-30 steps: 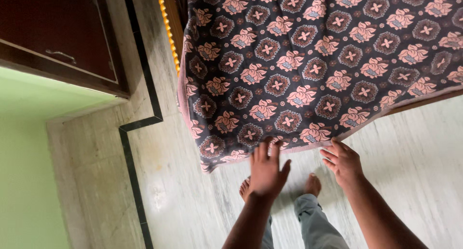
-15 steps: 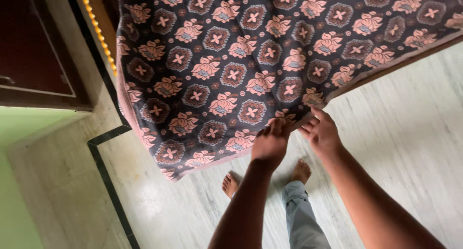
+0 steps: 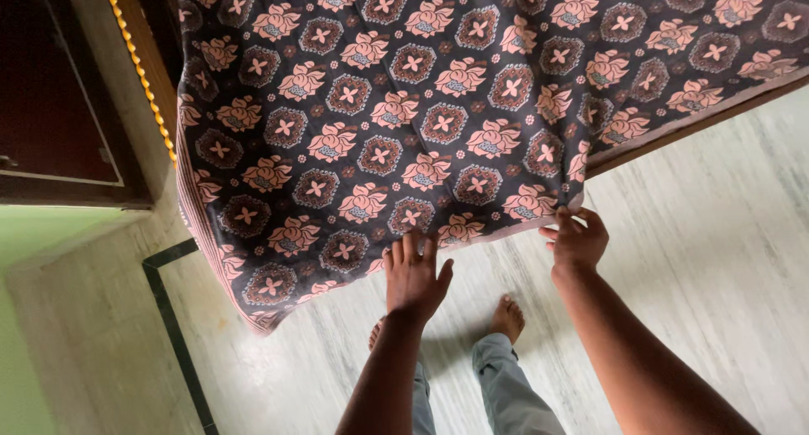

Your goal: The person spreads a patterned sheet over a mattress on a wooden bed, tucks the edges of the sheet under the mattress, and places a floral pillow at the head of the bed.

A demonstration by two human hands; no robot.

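Right hand is now pinching the hem of the patterned bedsheet, having shifted outward; left hand is spreading open, flat against the hanging edge. Sheet is lying smoother over the bed, hem pulled straighter.

No packages, labels, signs or screens in view.

A bed fills the upper half of the frame, covered by a dark sheet with pink flowers and hexagon medallions; its hem hangs over the near edge, lower centre. A strip of wooden frame shows at the right under the sheet. Below lies a pale marble floor with a black inlay line at lower left, and two bare feet stand on it
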